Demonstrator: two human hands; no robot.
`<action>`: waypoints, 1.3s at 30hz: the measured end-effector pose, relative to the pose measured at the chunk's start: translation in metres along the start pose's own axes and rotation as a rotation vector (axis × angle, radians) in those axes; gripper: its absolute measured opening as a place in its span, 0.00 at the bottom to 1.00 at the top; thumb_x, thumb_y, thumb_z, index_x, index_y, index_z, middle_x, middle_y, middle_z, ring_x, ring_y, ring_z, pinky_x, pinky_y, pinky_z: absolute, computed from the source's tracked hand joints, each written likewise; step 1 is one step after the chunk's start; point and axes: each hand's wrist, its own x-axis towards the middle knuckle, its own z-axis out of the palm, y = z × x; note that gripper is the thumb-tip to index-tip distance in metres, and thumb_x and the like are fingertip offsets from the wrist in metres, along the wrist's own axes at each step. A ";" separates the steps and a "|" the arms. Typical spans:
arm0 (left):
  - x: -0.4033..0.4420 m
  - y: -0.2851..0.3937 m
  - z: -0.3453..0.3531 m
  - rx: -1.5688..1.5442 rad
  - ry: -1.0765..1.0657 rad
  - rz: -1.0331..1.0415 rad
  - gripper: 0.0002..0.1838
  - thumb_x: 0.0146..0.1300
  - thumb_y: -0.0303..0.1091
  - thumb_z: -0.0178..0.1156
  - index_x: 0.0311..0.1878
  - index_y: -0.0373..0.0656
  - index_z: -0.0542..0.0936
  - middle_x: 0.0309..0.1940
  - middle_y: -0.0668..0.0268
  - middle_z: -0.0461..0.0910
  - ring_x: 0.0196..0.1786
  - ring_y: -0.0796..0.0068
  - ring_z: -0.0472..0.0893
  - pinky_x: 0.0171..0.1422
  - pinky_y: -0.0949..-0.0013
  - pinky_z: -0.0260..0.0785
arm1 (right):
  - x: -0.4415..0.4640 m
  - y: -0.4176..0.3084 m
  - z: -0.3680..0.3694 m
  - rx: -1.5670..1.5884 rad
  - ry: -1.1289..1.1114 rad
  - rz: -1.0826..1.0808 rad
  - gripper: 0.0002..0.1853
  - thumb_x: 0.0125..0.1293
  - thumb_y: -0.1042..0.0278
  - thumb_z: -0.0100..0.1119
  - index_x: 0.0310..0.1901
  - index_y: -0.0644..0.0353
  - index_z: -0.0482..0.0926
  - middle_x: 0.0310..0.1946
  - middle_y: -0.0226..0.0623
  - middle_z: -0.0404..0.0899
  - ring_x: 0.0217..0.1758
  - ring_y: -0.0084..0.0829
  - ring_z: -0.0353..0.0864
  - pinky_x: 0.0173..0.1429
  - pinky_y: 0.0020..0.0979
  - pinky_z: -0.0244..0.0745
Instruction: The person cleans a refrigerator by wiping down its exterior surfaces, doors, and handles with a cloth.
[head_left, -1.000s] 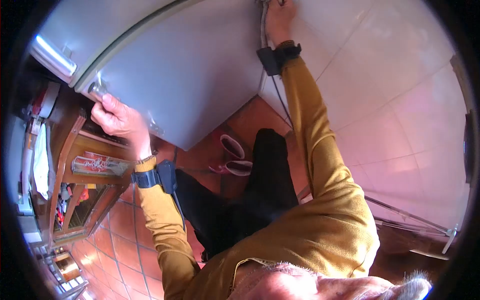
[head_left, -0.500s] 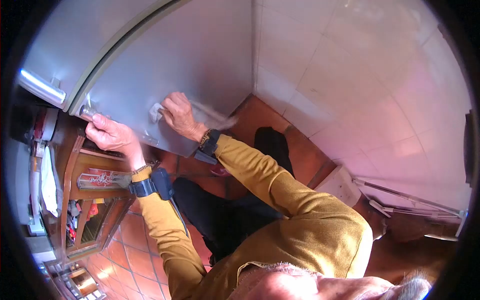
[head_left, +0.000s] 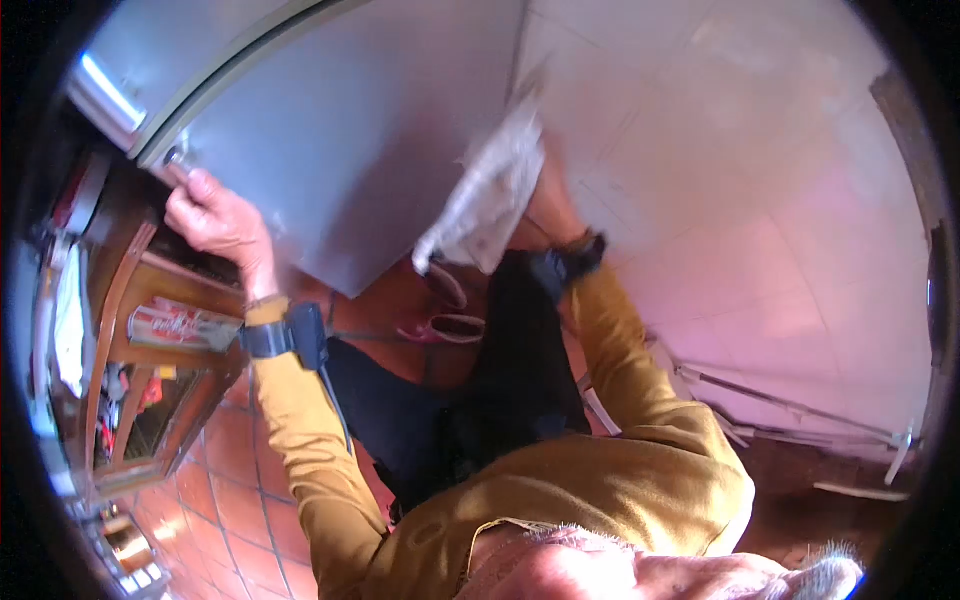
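My left hand (head_left: 222,225) is closed around the end of a metal handle (head_left: 176,166) at the lower left edge of a silver-grey fridge door (head_left: 330,130). A whitish, crumpled cloth (head_left: 487,198) hangs from my right hand (head_left: 552,195), which is lifted in front of the door's right edge near the pale wall. Motion smears both the cloth and the right-hand fingers, and the cloth partly covers them. The cloth is apart from the hand on the handle.
A second grey door panel (head_left: 240,40) with its own handle (head_left: 110,95) adjoins on the left. Below it stands a wooden cabinet (head_left: 125,330) with glass panes. Pink-and-white slippers (head_left: 455,328) lie on the terracotta tile floor (head_left: 245,450). A pale tiled wall (head_left: 720,200) rises at right.
My right hand has moved from the door's surface to the right, and the cloth, bunched under its fingers before, now hangs spread out. My left hand stays on the handle.
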 end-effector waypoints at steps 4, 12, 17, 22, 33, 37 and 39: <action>-0.002 -0.004 0.000 -0.062 -0.002 -0.059 0.24 0.74 0.48 0.55 0.32 0.33 0.75 0.24 0.54 0.76 0.27 0.57 0.74 0.35 0.57 0.69 | -0.104 0.103 -0.046 0.605 -0.271 0.538 0.13 0.74 0.56 0.52 0.50 0.55 0.75 0.47 0.38 0.78 0.51 0.35 0.79 0.58 0.38 0.76; 0.000 -0.008 -0.002 0.003 -0.027 -0.009 0.25 0.74 0.49 0.55 0.31 0.33 0.74 0.24 0.56 0.75 0.28 0.60 0.74 0.35 0.59 0.69 | -0.068 0.104 0.015 1.034 -0.252 0.673 0.15 0.75 0.57 0.50 0.46 0.60 0.80 0.45 0.40 0.83 0.47 0.36 0.83 0.56 0.40 0.79; 0.000 -0.013 0.000 -0.025 -0.025 -0.024 0.26 0.73 0.51 0.55 0.30 0.34 0.75 0.22 0.57 0.75 0.26 0.61 0.74 0.33 0.59 0.70 | -0.044 0.060 -0.021 0.503 0.083 0.158 0.22 0.75 0.49 0.44 0.58 0.57 0.73 0.61 0.39 0.75 0.64 0.44 0.73 0.71 0.52 0.67; -0.001 -0.006 -0.002 -0.047 -0.017 -0.037 0.26 0.73 0.50 0.55 0.30 0.33 0.75 0.22 0.56 0.75 0.26 0.62 0.74 0.33 0.60 0.70 | -0.078 0.096 -0.035 1.001 -0.276 0.518 0.20 0.74 0.48 0.46 0.54 0.54 0.75 0.56 0.36 0.77 0.60 0.44 0.75 0.70 0.53 0.67; 0.000 0.003 -0.004 -0.066 -0.040 -0.075 0.25 0.74 0.50 0.54 0.31 0.34 0.73 0.23 0.56 0.75 0.27 0.63 0.74 0.33 0.61 0.70 | -0.014 0.157 0.066 -0.183 0.210 -0.212 0.15 0.64 0.74 0.52 0.53 0.65 0.70 0.47 0.48 0.74 0.53 0.44 0.74 0.57 0.44 0.71; 0.001 0.009 -0.005 -0.068 -0.048 -0.077 0.24 0.75 0.48 0.53 0.32 0.34 0.73 0.23 0.59 0.75 0.27 0.67 0.74 0.33 0.64 0.70 | -0.010 0.164 0.124 -0.756 0.205 -0.696 0.17 0.62 0.77 0.48 0.53 0.71 0.65 0.44 0.58 0.65 0.49 0.56 0.68 0.59 0.46 0.64; 0.002 0.014 -0.009 -0.079 -0.082 -0.121 0.23 0.77 0.45 0.51 0.33 0.33 0.74 0.24 0.59 0.75 0.27 0.69 0.73 0.34 0.66 0.69 | 0.005 0.167 0.111 -0.774 0.207 -0.589 0.16 0.63 0.77 0.49 0.52 0.71 0.65 0.44 0.58 0.66 0.49 0.56 0.68 0.59 0.46 0.64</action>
